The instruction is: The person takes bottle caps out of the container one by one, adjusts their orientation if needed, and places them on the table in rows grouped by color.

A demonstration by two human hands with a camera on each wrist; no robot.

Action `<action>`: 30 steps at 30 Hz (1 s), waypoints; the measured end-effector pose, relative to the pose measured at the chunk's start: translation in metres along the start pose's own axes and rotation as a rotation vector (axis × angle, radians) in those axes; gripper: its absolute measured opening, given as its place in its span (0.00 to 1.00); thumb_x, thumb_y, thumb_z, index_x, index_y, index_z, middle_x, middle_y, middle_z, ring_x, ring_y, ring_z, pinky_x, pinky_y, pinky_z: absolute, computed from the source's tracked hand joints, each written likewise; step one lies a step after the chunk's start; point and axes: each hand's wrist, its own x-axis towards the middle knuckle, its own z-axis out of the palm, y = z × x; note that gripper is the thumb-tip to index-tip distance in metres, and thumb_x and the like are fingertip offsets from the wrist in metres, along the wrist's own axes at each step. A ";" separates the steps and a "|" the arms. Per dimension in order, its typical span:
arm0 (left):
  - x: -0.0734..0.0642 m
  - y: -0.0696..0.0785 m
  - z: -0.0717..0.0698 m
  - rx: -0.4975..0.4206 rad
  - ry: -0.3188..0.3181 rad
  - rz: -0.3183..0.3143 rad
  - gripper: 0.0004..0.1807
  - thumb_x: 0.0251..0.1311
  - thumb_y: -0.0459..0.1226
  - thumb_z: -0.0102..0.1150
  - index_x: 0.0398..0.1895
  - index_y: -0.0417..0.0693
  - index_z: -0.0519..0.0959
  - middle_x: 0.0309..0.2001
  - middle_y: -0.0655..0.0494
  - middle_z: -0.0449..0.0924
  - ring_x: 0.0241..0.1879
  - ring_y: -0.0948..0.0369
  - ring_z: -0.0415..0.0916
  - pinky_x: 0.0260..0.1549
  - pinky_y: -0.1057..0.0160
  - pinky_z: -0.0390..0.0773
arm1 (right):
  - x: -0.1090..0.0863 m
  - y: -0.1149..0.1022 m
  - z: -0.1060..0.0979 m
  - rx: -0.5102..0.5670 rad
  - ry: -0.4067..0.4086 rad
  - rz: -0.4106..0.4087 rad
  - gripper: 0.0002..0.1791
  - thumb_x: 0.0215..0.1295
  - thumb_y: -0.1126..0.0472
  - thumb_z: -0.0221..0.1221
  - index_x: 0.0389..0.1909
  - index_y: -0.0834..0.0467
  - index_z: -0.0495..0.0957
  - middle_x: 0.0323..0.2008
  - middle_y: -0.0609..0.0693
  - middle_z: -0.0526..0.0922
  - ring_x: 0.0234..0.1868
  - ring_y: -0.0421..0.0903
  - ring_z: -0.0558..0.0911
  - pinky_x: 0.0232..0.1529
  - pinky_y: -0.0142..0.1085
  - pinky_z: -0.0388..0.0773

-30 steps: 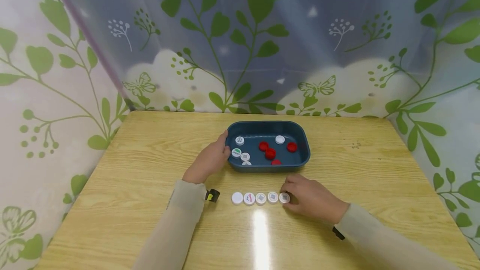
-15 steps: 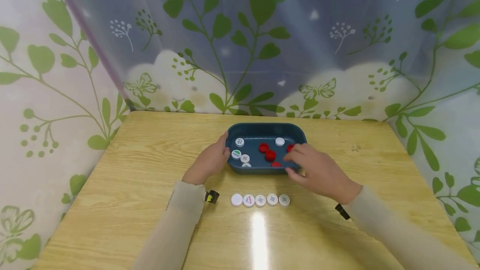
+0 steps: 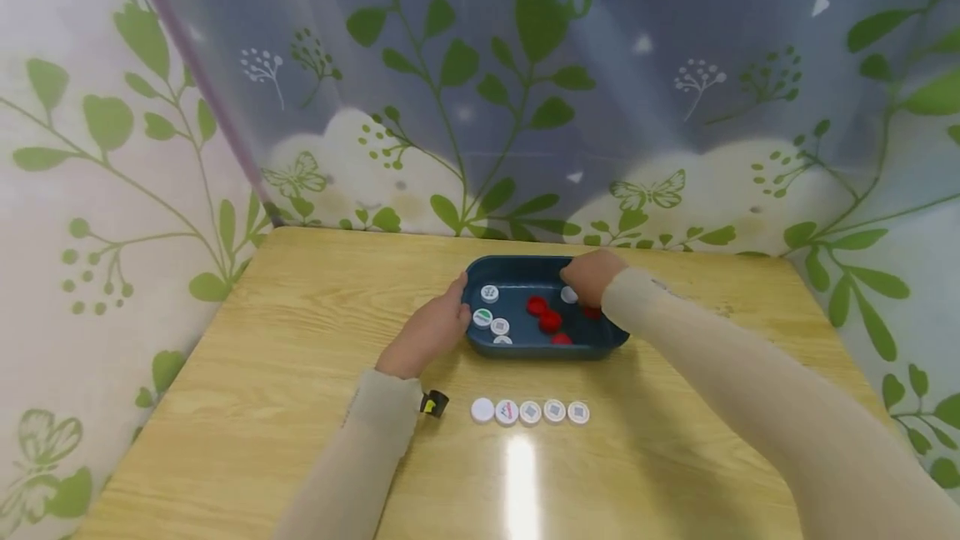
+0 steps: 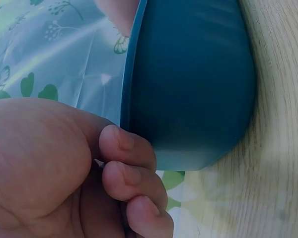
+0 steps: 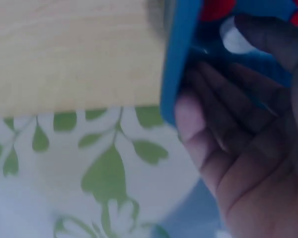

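Observation:
A dark blue tray (image 3: 543, 352) holds white bottle caps (image 3: 490, 294) at its left and red bottle caps (image 3: 550, 322) nearer the middle and right. My left hand (image 3: 427, 332) grips the tray's left end; its curled fingers (image 4: 134, 173) are at the wall in the left wrist view. Inside the right part, my right hand (image 3: 594, 276) reaches down by a white bottle cap (image 3: 569, 296). The right wrist view shows its thumb at that white cap (image 5: 233, 39), the other fingers (image 5: 213, 104) stretched out and apart from it. The right sleeve hides the tray's right end.
In front of the tray, several white bottle caps (image 3: 530, 413) lie in a straight row on the wooden table (image 3: 337, 290). A leaf-patterned cloth (image 3: 480, 107) hangs behind the table's back edge.
My right hand has left the last cap at the row's right end and moved up, over the tray's front wall and into its right part. My left hand stays on the tray.

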 end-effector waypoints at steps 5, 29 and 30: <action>-0.001 0.003 0.003 0.027 -0.013 0.000 0.33 0.82 0.42 0.39 0.85 0.47 0.46 0.77 0.46 0.63 0.70 0.51 0.70 0.67 0.48 0.71 | 0.011 0.009 0.023 0.084 -0.051 -0.063 0.10 0.66 0.59 0.70 0.44 0.58 0.84 0.35 0.51 0.87 0.35 0.48 0.85 0.42 0.43 0.84; 0.002 -0.003 0.000 0.001 0.004 -0.022 0.33 0.82 0.43 0.40 0.85 0.49 0.48 0.77 0.45 0.65 0.69 0.51 0.72 0.66 0.48 0.72 | 0.028 0.004 0.006 0.411 0.033 -0.097 0.15 0.63 0.59 0.68 0.47 0.55 0.76 0.33 0.47 0.80 0.31 0.47 0.76 0.39 0.44 0.76; 0.002 -0.003 0.000 0.002 0.008 -0.021 0.33 0.82 0.42 0.40 0.85 0.48 0.48 0.76 0.45 0.65 0.68 0.51 0.72 0.66 0.48 0.72 | 0.028 0.003 0.005 0.418 0.028 -0.099 0.16 0.64 0.59 0.68 0.49 0.56 0.76 0.35 0.48 0.81 0.32 0.47 0.78 0.41 0.45 0.77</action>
